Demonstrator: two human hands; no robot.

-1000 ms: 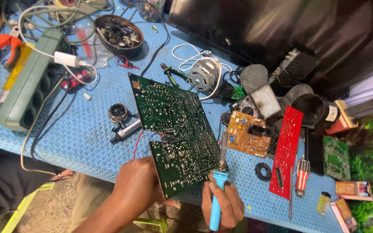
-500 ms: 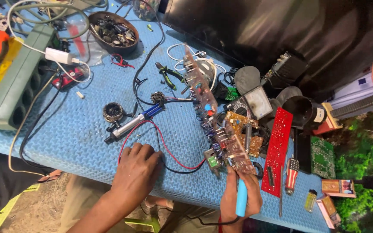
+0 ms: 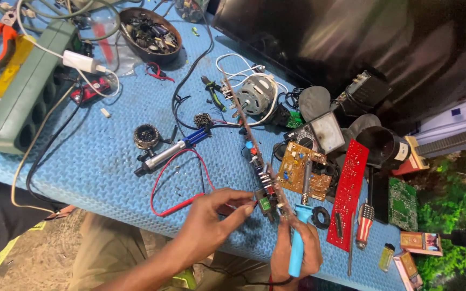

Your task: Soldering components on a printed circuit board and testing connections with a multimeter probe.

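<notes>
Standing on edge on the blue counter (image 3: 109,161), the green circuit board (image 3: 254,161) is steadied near its lower end by the fingertips of the left hand (image 3: 211,223). A blue-handled soldering iron (image 3: 297,237) is gripped in the closed right hand (image 3: 296,253), tip raised beside the board. Repositioning is judged underway; next, the board's working face must be exposed to the iron.

The circuit board (image 3: 254,156) stands on edge, touching the left hand's fingers (image 3: 241,202) at its near end. The soldering iron (image 3: 297,242) lies right of them, the red wire (image 3: 173,183) left.
</notes>
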